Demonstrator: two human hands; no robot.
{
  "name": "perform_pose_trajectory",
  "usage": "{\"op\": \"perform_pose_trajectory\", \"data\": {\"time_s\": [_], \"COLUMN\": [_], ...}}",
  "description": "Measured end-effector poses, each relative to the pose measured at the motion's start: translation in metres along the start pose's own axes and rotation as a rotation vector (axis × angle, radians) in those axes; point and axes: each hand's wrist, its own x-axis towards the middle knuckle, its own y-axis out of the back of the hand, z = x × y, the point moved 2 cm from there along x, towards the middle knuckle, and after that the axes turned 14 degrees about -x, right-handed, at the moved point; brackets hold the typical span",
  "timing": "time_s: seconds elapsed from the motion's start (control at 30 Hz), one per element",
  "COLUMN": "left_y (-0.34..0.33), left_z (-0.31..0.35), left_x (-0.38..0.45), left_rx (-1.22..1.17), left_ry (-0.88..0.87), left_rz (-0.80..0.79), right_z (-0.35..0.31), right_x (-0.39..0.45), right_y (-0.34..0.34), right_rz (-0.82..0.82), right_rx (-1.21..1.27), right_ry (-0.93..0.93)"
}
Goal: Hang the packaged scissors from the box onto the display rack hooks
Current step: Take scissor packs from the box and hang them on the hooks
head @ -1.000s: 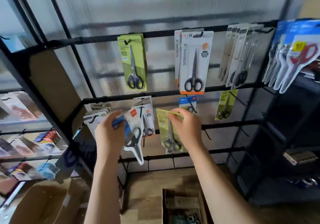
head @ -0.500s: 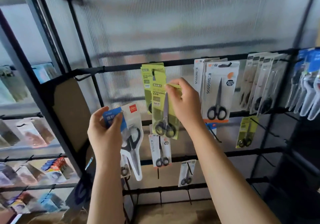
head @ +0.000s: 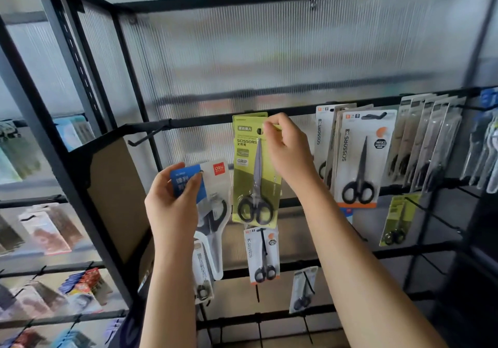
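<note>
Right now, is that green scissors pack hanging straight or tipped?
Roughly upright. The green scissors pack has its top at the top rail, scissor handles lowest, pinched by the right hand. Whether it is hooked, cannot tell.

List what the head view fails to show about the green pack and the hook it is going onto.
- Hook: hidden behind the green pack.
- Hang hole: partly covered by the right hand; threaded or not, unclear.
- Box: out of frame.
- Left hand's blue pack: print blurred.
</note>
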Motion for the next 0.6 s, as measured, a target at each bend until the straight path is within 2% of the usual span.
{"op": "perform_pose_trajectory", "data": {"time_s": [0.17, 0.6], "left_y": [-0.002, -0.003], "left_z": [-0.005, -0.019], "left_x": [0.010, 0.036], "left_rx": [-0.020, -0.058], "left_ry": [0.009, 0.053], "left_rz": [-0.035, -0.129], "right_z": [0.009, 0.029], "right_x": [0.005, 0.030], "right_y": [-0.011, -0.033], "right_rz": [-0.034, 0.030], "right_rx": [-0.038, -0.064], "right_ry": [-0.035, -0.132]}}
